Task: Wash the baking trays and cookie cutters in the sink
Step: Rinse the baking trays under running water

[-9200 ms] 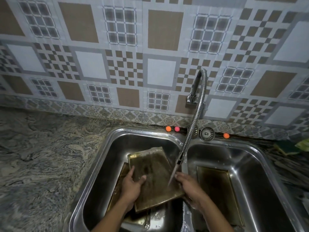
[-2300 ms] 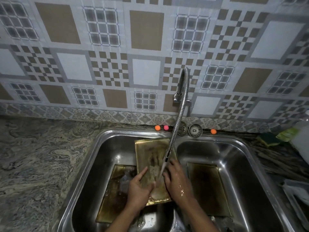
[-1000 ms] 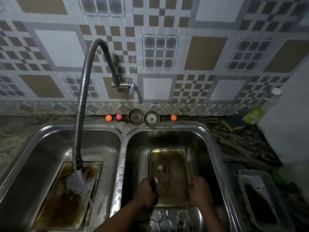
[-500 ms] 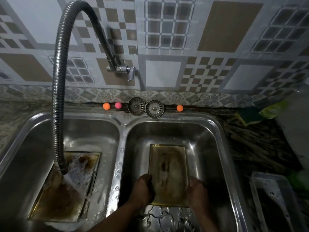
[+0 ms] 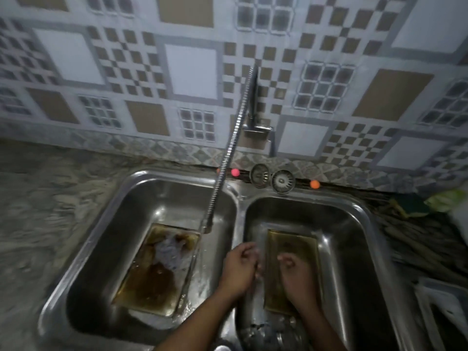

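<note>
Hovering over the right basin, we have both hands free of any tray: our left hand (image 5: 239, 266) sits above the divider between the basins with its fingers loosely curled around nothing, and our right hand (image 5: 296, 272) hangs over the near half of the right tray (image 5: 293, 243), fingers likewise relaxed and empty as far as the blur lets us judge. That tray lies flat on the floor of the right basin, its long axis running from the sink's (image 5: 364, 211) near edge toward the back edge, so it stretches straight away from our right hand — the nearer one — while the left would have to cross the divider to reach its left rim. The left tray (image 5: 152, 282) lies flat on the left basin's floor, same orientation, under the hose tap (image 5: 222, 168), whose water strikes its far half. We judge that tray comes next — it is well to the left of both hands, nearer the left. No cookie cutters show.
</note>
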A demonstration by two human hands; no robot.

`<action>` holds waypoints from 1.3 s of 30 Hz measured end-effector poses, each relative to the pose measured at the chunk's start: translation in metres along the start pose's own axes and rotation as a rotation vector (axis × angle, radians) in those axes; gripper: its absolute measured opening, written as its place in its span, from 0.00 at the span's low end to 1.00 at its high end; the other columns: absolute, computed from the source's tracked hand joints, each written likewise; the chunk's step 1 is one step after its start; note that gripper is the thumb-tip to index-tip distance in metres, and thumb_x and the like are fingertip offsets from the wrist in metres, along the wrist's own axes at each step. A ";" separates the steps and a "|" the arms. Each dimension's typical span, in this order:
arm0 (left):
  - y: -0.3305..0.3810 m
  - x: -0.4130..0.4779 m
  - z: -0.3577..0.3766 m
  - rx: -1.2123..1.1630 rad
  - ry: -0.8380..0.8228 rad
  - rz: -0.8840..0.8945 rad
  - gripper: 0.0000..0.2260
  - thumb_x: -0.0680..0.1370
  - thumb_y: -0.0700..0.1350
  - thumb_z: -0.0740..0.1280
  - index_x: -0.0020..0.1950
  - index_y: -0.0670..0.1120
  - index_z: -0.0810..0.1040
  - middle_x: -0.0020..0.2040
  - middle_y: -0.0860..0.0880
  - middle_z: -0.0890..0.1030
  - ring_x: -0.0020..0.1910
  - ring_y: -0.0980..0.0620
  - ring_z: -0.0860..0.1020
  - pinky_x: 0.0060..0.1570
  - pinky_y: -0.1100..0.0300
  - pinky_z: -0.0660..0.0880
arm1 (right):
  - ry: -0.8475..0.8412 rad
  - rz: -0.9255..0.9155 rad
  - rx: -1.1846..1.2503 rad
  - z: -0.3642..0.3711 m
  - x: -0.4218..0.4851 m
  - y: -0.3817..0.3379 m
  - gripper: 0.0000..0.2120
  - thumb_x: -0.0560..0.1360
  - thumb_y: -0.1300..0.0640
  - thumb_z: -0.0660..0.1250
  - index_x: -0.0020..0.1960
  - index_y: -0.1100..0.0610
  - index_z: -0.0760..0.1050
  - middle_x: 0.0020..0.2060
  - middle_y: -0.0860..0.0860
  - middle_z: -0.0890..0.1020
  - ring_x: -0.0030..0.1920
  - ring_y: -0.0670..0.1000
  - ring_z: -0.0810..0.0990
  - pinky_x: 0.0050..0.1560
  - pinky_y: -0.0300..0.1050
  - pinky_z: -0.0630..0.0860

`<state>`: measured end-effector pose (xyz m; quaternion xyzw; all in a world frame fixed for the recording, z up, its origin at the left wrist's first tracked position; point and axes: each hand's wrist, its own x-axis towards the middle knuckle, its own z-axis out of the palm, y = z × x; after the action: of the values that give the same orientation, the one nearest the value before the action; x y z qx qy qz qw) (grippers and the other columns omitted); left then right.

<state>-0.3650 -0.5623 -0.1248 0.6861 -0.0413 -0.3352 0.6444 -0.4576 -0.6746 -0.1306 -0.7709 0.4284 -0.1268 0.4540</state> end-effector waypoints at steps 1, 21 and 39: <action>0.011 -0.005 -0.012 -0.096 0.035 0.001 0.06 0.82 0.38 0.62 0.52 0.44 0.79 0.35 0.46 0.79 0.29 0.51 0.76 0.26 0.62 0.71 | -0.017 -0.025 0.020 0.014 -0.006 -0.021 0.07 0.77 0.62 0.67 0.44 0.53 0.80 0.40 0.52 0.85 0.42 0.50 0.82 0.45 0.43 0.76; -0.035 0.016 -0.257 0.767 0.180 -0.156 0.06 0.75 0.50 0.71 0.46 0.53 0.75 0.44 0.56 0.76 0.48 0.53 0.77 0.47 0.61 0.71 | -0.602 0.263 -0.032 0.212 -0.055 -0.104 0.11 0.74 0.48 0.66 0.42 0.55 0.81 0.38 0.50 0.84 0.36 0.46 0.81 0.40 0.48 0.79; -0.071 0.050 -0.304 0.728 0.309 -0.226 0.14 0.80 0.40 0.61 0.65 0.44 0.76 0.63 0.42 0.76 0.61 0.42 0.76 0.63 0.49 0.73 | -0.127 0.147 -0.077 0.253 -0.065 -0.074 0.07 0.75 0.48 0.63 0.46 0.47 0.66 0.35 0.47 0.78 0.35 0.47 0.77 0.38 0.50 0.77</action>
<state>-0.1970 -0.3141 -0.2261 0.9118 0.0157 -0.2604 0.3170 -0.3084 -0.4585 -0.1983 -0.7608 0.4586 -0.0277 0.4585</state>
